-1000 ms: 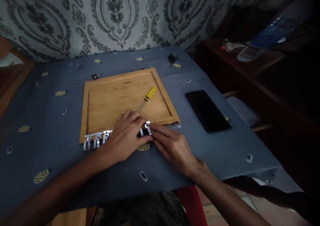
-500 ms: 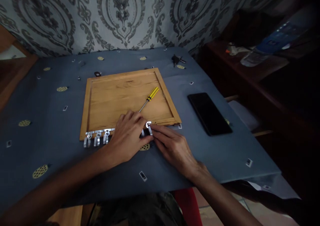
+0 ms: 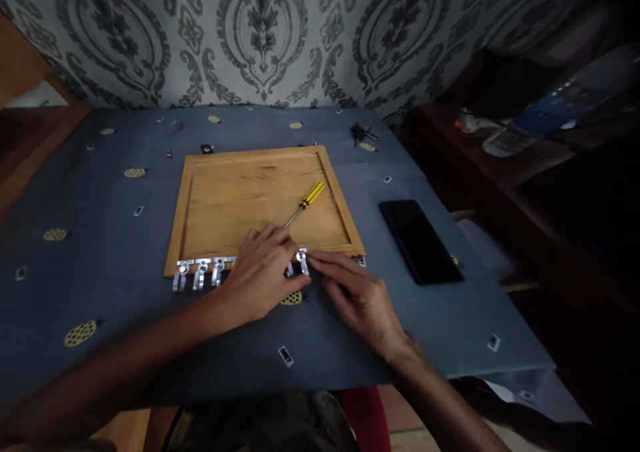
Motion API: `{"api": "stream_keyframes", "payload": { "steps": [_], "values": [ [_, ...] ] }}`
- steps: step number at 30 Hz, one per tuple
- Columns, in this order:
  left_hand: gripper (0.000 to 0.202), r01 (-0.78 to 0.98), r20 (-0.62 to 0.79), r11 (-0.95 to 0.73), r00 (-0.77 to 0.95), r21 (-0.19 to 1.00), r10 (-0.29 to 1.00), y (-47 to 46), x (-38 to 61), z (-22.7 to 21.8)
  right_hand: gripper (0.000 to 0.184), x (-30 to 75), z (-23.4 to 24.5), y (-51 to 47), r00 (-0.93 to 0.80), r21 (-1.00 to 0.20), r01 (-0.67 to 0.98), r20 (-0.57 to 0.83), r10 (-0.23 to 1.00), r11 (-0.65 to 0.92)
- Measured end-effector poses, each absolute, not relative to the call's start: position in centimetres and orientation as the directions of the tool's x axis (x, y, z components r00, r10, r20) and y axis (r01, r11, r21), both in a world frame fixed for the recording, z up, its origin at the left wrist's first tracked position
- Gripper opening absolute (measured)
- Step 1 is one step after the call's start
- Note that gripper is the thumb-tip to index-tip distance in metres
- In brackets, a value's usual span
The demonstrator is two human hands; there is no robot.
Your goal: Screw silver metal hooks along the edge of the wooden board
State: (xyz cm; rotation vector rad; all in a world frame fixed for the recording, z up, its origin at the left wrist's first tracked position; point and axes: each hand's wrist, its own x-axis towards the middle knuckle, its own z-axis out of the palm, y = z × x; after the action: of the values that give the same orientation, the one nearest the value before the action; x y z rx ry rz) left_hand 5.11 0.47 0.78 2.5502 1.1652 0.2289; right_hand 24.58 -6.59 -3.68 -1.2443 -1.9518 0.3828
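A wooden board point(image 3: 240, 202) with a raised rim lies on the blue cloth. Along its near edge runs a metal hook rack point(image 3: 200, 271) with several silver hooks. My left hand point(image 3: 263, 272) lies over the rack's middle, fingers curled down onto it. My right hand point(image 3: 357, 295) sits just to the right, its fingertips pinched at the rack's right end hook point(image 3: 302, 260). A yellow-and-black screwdriver point(image 3: 306, 203) rests on the board, just beyond my left hand.
A black phone point(image 3: 419, 240) lies on the cloth to the right of the board. A bunch of keys point(image 3: 361, 133) sits near the patterned wall. Small dark bits lie by the board's far left corner. A dark wooden side table with a plastic bottle point(image 3: 540, 115) stands at right.
Both hands stay on the hook rack at the board's near edge, the right fingers shifting slightly at the end hook. The head camera has tilted a little, so the scene sits lower and further right.
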Motion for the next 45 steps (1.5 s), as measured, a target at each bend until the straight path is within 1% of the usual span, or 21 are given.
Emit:
{"api": "stream_keyframes", "payload": {
  "steps": [2,4,6,7,10,11,15,20,27,29,30,31,32,33,34,35,37,40,42,44,45],
  "values": [
    [0.032,0.706,0.003,-0.610,0.653,0.360,0.758,0.5,5.1,0.8,0.035,25.1,-2.7,-5.7,-0.171,-0.655,0.615,0.433,0.885,0.439],
    [0.031,0.706,0.003,-0.610,0.653,0.360,0.757,0.5,5.0,0.8,0.033,25.5,-1.8,-3.8,-0.160,-0.641,0.649,0.412,0.897,0.410],
    [0.029,0.705,-0.002,-0.611,0.655,0.362,0.755,0.5,5.0,0.8,0.033,25.6,-1.3,-1.3,-0.190,-0.514,0.772,0.375,0.907,0.374],
    [0.028,0.704,-0.004,-0.610,0.656,0.364,0.755,0.5,5.0,0.8,0.037,25.6,-1.1,0.1,-0.192,-0.419,0.848,0.328,0.925,0.325],
    [0.027,0.704,0.000,-0.605,0.651,0.372,0.759,0.5,4.9,0.7,0.049,25.4,-1.3,3.8,-0.161,-0.312,0.916,0.293,0.943,0.253],
    [0.027,0.702,0.005,-0.606,0.651,0.374,0.759,0.5,4.9,0.7,0.050,25.3,-1.5,4.6,-0.159,-0.281,0.929,0.279,0.947,0.239],
    [0.028,0.691,0.011,-0.622,0.665,0.368,0.747,0.5,4.8,0.7,0.040,25.5,-2.0,5.9,-0.183,-0.198,0.953,0.221,0.958,0.228],
    [0.029,0.697,0.019,-0.629,0.665,0.345,0.747,0.5,4.8,0.5,0.032,26.6,-1.9,5.6,-0.215,-0.172,0.952,0.221,0.951,0.255],
    [0.031,0.694,-0.002,-0.628,0.671,0.352,0.741,0.5,4.7,0.6,0.016,29.0,-0.7,5.3,-0.282,-0.253,0.892,0.334,0.900,0.374],
    [0.030,0.700,-0.017,-0.622,0.668,0.351,0.744,0.5,4.7,0.7,0.014,29.3,-0.1,4.8,-0.258,-0.321,0.866,0.369,0.893,0.383],
    [0.030,0.702,-0.024,-0.619,0.668,0.352,0.744,0.5,4.7,0.7,0.015,29.2,0.3,4.4,-0.223,-0.397,0.835,0.388,0.894,0.381],
    [0.029,0.703,-0.027,-0.617,0.667,0.353,0.744,0.5,4.7,0.7,0.016,29.0,0.7,4.0,-0.152,-0.534,0.759,0.409,0.900,0.371],
    [0.029,0.702,-0.025,-0.618,0.668,0.355,0.744,0.5,4.7,0.7,0.017,28.7,1.1,3.6,-0.055,-0.687,0.635,0.418,0.907,0.354],
    [0.030,0.699,-0.019,-0.620,0.669,0.356,0.743,0.5,4.7,0.6,0.019,28.3,1.5,3.3,0.040,-0.803,0.491,0.407,0.913,0.337],
    [0.030,0.696,-0.010,-0.623,0.670,0.357,0.742,0.5,4.7,0.5,0.020,27.8,1.8,3.0,0.131,-0.872,0.353,0.405,0.905,0.339],
    [0.030,0.693,-0.002,-0.625,0.670,0.358,0.742,0.5,4.7,0.5,0.023,27.4,2.1,2.7,0.207,-0.903,0.223,0.411,0.888,0.366],
    [0.030,0.693,0.002,-0.625,0.670,0.359,0.743,0.5,4.7,0.4,0.029,26.8,2.6,2.4,0.273,-0.904,0.109,0.427,0.862,0.413],
    [0.029,0.694,-0.006,-0.623,0.670,0.362,0.742,0.5,4.7,0.4,0.038,26.4,2.9,2.1,0.335,-0.881,0.058,0.460,0.823,0.469],
    [0.029,0.692,-0.009,-0.624,0.672,0.364,0.740,0.4,4.6,0.4,0.040,26.2,2.9,1.7,0.396,-0.849,0.096,0.512,0.762,0.520],
    [0.029,0.692,-0.009,-0.626,0.673,0.360,0.739,0.4,4.6,0.4,0.040,26.0,2.6,1.0,0.420,-0.804,0.209,0.588,0.691,0.557],
    [0.030,0.692,-0.005,-0.627,0.673,0.357,0.740,0.4,4.6,0.4,0.039,25.9,2.4,0.7,0.402,-0.781,0.282,0.624,0.670,0.557]
  ]
}}
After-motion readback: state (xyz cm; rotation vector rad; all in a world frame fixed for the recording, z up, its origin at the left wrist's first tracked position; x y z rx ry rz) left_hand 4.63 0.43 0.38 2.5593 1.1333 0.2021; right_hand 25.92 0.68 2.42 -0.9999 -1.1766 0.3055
